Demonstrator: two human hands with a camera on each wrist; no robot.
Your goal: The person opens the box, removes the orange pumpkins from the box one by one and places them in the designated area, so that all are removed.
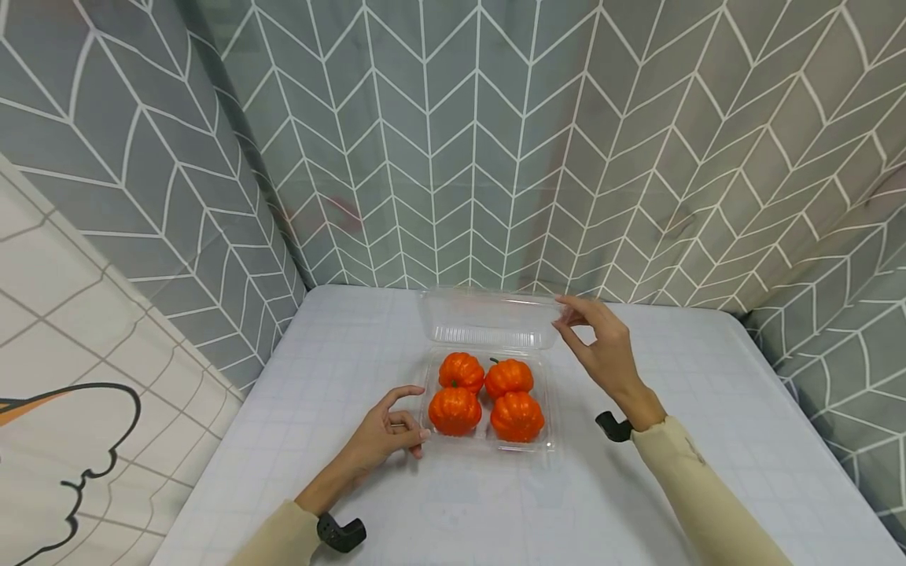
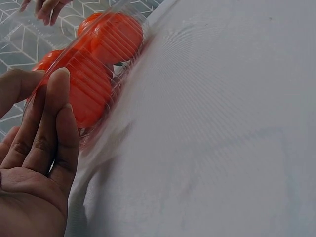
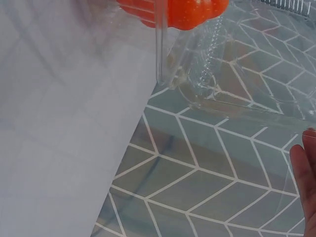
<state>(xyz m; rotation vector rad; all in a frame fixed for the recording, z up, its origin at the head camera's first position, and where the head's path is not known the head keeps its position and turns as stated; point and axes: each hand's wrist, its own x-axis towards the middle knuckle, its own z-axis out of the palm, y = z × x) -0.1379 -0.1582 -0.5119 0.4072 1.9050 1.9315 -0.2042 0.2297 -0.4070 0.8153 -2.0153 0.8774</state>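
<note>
A clear plastic clamshell box (image 1: 525, 446) stands on the white table, its hinged lid (image 1: 488, 336) raised at the back. Several small orange pumpkins (image 1: 517, 417) fill the box in two rows; some have a green stem. At the box's left side is my left hand (image 1: 382, 432); its thumb and fingertips pinch the rim near the front corner, as the left wrist view shows. My right hand (image 1: 605, 342) pinches the right edge of the lid between thumb and fingers. In the right wrist view only some fingertips (image 3: 303, 158) appear, at the lid's edge.
The white table (image 1: 340, 338) has a faint grid pattern. Grey curtains (image 1: 453, 157) with white herringbone lines hang behind it and at both sides. A white tiled-pattern sheet (image 1: 92, 330) with a black-outlined drawing lies at the left. Both wrists carry a black strap device (image 1: 341, 533).
</note>
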